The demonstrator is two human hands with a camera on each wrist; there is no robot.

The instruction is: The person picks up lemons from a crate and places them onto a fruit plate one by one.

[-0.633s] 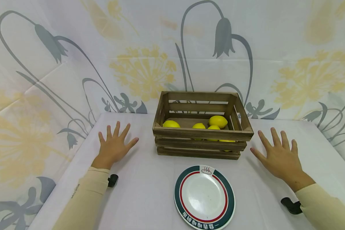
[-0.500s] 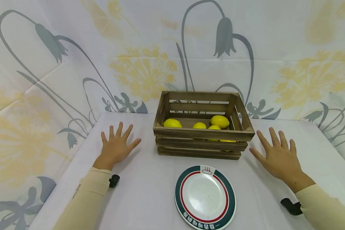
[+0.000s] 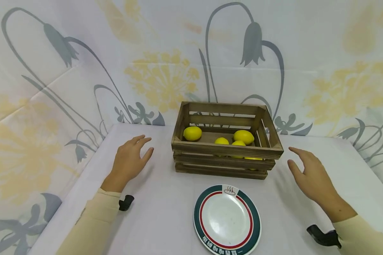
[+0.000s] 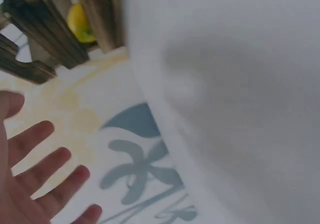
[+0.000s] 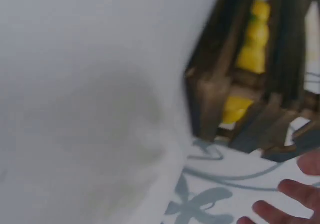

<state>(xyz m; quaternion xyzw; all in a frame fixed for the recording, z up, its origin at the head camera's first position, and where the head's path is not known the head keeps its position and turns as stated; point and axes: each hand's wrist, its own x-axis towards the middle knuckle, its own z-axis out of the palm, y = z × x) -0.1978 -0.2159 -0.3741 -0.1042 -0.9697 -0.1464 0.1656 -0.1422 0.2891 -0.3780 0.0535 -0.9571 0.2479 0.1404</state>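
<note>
A brown slatted wooden crate [image 3: 226, 152] stands at the back of the table with several yellow lemons in it; one lemon [image 3: 192, 133] lies at its left end, another lemon [image 3: 243, 137] toward the right. To the crate's left, my left hand [image 3: 129, 161] is held apart from it, fingers relaxed, nothing in them. My right hand [image 3: 314, 177] hovers just off the crate's right end, thumb apart from the fingers, also holding nothing. In the left wrist view, spread fingers [image 4: 50, 174] show below the crate's end. Through the slats in the right wrist view, lemons [image 5: 252, 48] appear.
A white plate [image 3: 226, 217] with a green rim band and a red ring lies in front of the crate. White cloth [image 3: 159, 212] covers the table. Behind and at the left hangs a flower-printed curtain [image 3: 166, 78].
Both hands have turned from palm-down with spread fingers to more side-on, fingers drawn together, palms facing the crate. The lemon at the crate's left end shows more fully. The view has shifted slightly.
</note>
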